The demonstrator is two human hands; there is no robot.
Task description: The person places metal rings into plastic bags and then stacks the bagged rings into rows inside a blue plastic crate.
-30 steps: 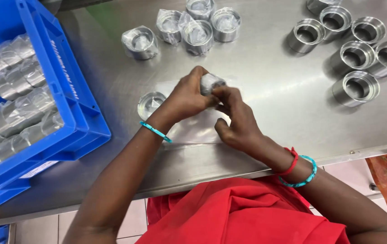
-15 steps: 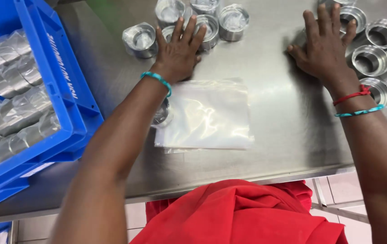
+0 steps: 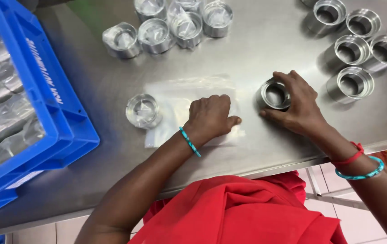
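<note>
Far to the left of both hands, a blue plastic crate [image 3: 44,104] sits on the brushed steel bench [image 3: 256,54]. It holds rows of metal rings sealed in clear film [image 3: 3,113]. White lettering runs along its inner wall, and a pale strip label lies near its lower edge.

Just left of the left hand's fingers stands a single short metal ring wrapped in clear plastic [image 3: 142,110]. It sits on the left edge of a flat, clear plastic bag [image 3: 182,101] spread on the bench. The left hand [image 3: 211,116] rests on this bag with its fingers curled together into a loose fist, knuckles pressing the film down. It grips nothing that can be seen. A turquoise bead bracelet circles its wrist.

Beyond the left fingers, toward the far edge of the bench, lies a cluster of five plastic-wrapped metal rings [image 3: 170,25].

Just right of the bag, the right hand [image 3: 299,108] has its fingers [image 3: 293,81] clamped around a bare, short, shiny metal ring with an open bore [image 3: 272,95]. The ring stands upright on the bench, thumb on its near side and the other fingers over the far rim. Red and turquoise bands sit on this wrist.

To the right of and beyond those fingers stands a group of bare metal rings [image 3: 360,49], unwrapped and upright, close together.
</note>
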